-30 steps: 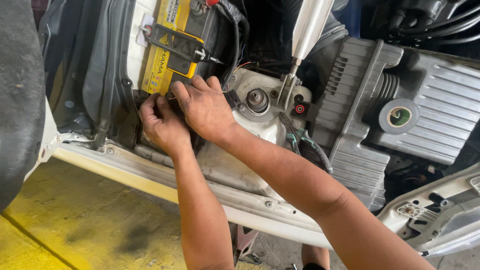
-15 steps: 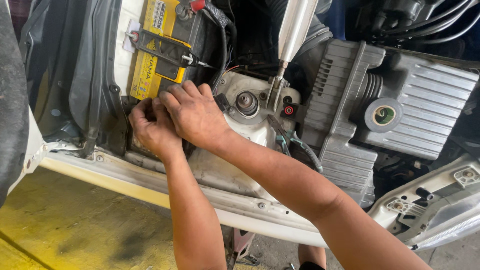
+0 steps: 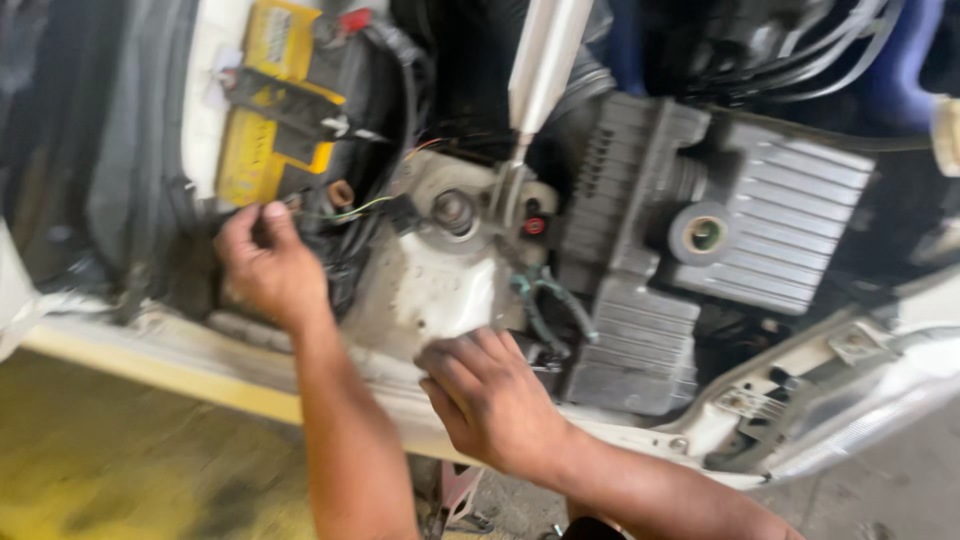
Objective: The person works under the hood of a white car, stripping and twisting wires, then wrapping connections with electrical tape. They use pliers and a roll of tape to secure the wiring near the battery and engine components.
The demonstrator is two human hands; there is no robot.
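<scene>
I look down into a car's engine bay. My left hand (image 3: 268, 268) is at the lower edge of the yellow and black battery (image 3: 262, 130). Its thumb and fingertips are pinched together beside the end of a thin green-yellow wire (image 3: 350, 210). Motion blur hides whether they grip it. My right hand (image 3: 490, 395) is lower down, over the white strut tower panel (image 3: 425, 290). Its fingers are loosely curled, and nothing shows in them.
A grey ribbed engine cover (image 3: 760, 220) with a round cap (image 3: 704, 234) fills the right side. A white hood strut (image 3: 545, 55) stands upright above the strut mount (image 3: 455, 210). A green hose (image 3: 545, 300) and black cables lie between. The white body edge (image 3: 180, 350) runs below, with yellow floor beneath it.
My right hand has left the battery area and dropped down to the right, onto the white panel. My left hand stays by the battery. The view has shifted and blurred.
</scene>
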